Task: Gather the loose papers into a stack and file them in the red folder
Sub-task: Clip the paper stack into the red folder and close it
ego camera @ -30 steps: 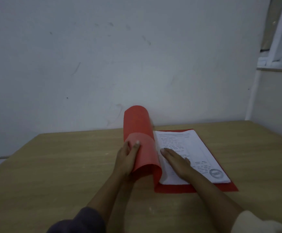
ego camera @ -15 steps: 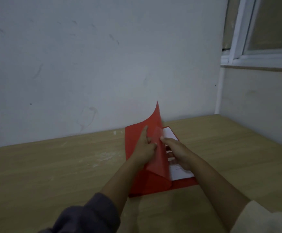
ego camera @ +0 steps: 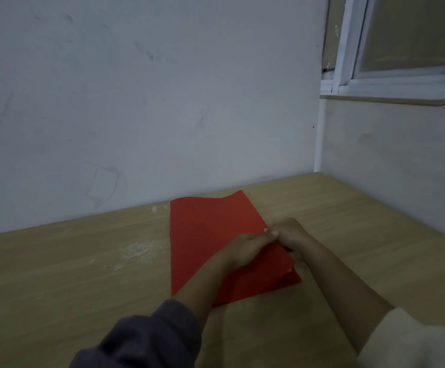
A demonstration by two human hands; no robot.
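The red folder (ego camera: 210, 229) lies flat and closed on the wooden table (ego camera: 70, 274), a little right of centre. Its cover is down, with the far right corner slightly lifted. The papers are hidden inside; no white sheet shows. My left hand (ego camera: 245, 248) rests across the cover, and its fingertips pinch the folder's right edge. My right hand (ego camera: 293, 235) meets it at that same edge from the right, fingers curled onto the edge. The two hands touch at the fingertips.
A white wall runs along the table's far side, and a second wall with a window (ego camera: 402, 49) borders its right side. A pale smudge (ego camera: 136, 251) marks the tabletop left of the folder.
The raised folder cover has come down over the papers, so the folder is now closed. My right hand has slid off the sheets to the folder's right edge. The view has swung left.
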